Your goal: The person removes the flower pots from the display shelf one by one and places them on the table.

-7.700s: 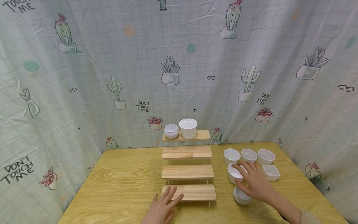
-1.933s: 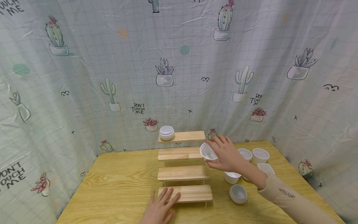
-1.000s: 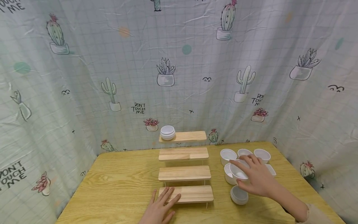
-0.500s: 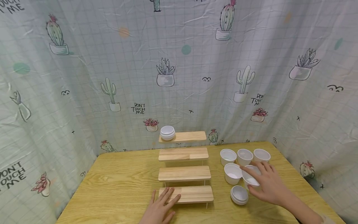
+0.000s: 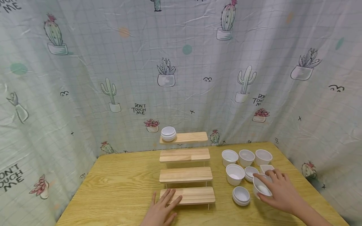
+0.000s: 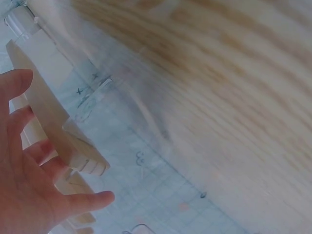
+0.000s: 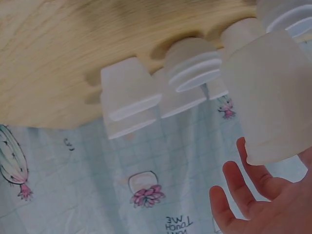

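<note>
My right hand [image 5: 282,192] grips a white round plastic cup [image 5: 260,185] by its side, thumb in front and fingers behind. In the right wrist view this tapered cup [image 7: 273,92] looks large, with fingertips near its rim. A white round bowl [image 5: 241,196] stands left of it, and a similar bowl [image 5: 250,173] just behind. My left hand [image 5: 161,209] rests with spread fingers on the lowest tier [image 5: 195,195] of a stepped wooden stand. On the stand's top tier [image 5: 192,137] sits one white ridged bowl [image 5: 168,134] at the left end.
At the right back stand three white cups, the leftmost [image 5: 229,157] nearest the stand. A deeper white cup [image 5: 235,174] stands before it, and a square white container [image 5: 267,169] lies partly behind my right hand. A cactus-print curtain [image 5: 181,78] encloses the wooden table [image 5: 121,182].
The large white cup, on the top tier earlier, is now in my right hand, carried right and toward the table's front right. The middle bowl has come into view. My left hand stays put.
</note>
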### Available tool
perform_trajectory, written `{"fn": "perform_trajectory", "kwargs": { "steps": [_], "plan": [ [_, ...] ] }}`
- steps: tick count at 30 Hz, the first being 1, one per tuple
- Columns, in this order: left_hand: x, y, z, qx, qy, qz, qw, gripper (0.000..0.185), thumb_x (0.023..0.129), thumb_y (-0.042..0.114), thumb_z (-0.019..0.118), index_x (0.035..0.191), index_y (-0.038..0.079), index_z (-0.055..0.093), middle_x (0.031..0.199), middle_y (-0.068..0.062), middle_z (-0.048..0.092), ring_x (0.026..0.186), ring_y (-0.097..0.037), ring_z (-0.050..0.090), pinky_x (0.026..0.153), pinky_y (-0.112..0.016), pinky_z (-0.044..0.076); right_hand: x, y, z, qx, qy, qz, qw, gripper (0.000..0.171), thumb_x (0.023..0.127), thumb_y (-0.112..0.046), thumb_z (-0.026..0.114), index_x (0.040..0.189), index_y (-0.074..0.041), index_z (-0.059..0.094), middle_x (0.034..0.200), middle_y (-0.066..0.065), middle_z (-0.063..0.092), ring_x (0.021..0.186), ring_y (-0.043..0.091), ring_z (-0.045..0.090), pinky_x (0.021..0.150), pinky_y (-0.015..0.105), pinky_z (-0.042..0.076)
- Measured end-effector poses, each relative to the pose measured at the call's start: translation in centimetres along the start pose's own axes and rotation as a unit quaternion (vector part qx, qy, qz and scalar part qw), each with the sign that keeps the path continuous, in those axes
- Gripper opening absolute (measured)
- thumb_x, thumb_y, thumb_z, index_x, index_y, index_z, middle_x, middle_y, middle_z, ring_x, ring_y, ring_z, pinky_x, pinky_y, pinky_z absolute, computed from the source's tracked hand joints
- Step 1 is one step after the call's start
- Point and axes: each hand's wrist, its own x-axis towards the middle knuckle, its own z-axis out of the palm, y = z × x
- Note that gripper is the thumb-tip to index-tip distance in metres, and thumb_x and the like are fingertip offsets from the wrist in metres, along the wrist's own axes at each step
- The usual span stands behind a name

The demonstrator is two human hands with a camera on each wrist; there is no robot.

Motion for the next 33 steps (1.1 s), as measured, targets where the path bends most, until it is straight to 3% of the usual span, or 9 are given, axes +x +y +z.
{"fn": "perform_trajectory", "kwargs": {
  "steps": [12, 23, 33],
  "plan": [
    [0.0, 0.2, -0.3, -0.005, -0.015, -0.009, 0.9998, 0.057, 0.082, 0.039, 0.058, 0.135, 0.028, 0.04, 0.135, -0.008, 0.045, 0.121, -0.027, 0.044, 0.077, -0.062, 0.04, -0.9, 0.5, 0.9, -0.013, -0.006, 0.001, 1.0, 0.059, 0.055, -0.048, 0.076, 0.108, -0.024, 0.062, 0.087, 0.0, 0.052, 0.079, 0.02, 0.042, 0.064, 0.04, 0.031],
    [0.1, 0.1, -0.4, -0.018, -0.037, -0.016, 0.999, 0.057, 0.083, 0.039, 0.056, 0.136, 0.029, 0.037, 0.138, -0.008, 0.042, 0.123, -0.028, 0.043, 0.078, -0.064, 0.039, -1.4, 0.9, 2.3, -0.024, -0.043, 0.008, 0.999, 0.059, 0.056, -0.051, 0.074, 0.107, -0.024, 0.062, 0.084, -0.002, 0.049, 0.08, 0.019, 0.042, 0.063, 0.039, 0.03],
    [0.0, 0.1, -0.3, -0.013, -0.03, -0.013, 0.9994, 0.057, 0.083, 0.038, 0.056, 0.136, 0.03, 0.037, 0.137, -0.008, 0.043, 0.123, -0.028, 0.043, 0.078, -0.064, 0.039, -1.5, 0.9, 3.4, -0.012, -0.045, 0.005, 0.999, 0.058, 0.057, -0.05, 0.074, 0.107, -0.023, 0.062, 0.082, -0.003, 0.048, 0.078, 0.018, 0.041, 0.061, 0.038, 0.029]
  ]
}}
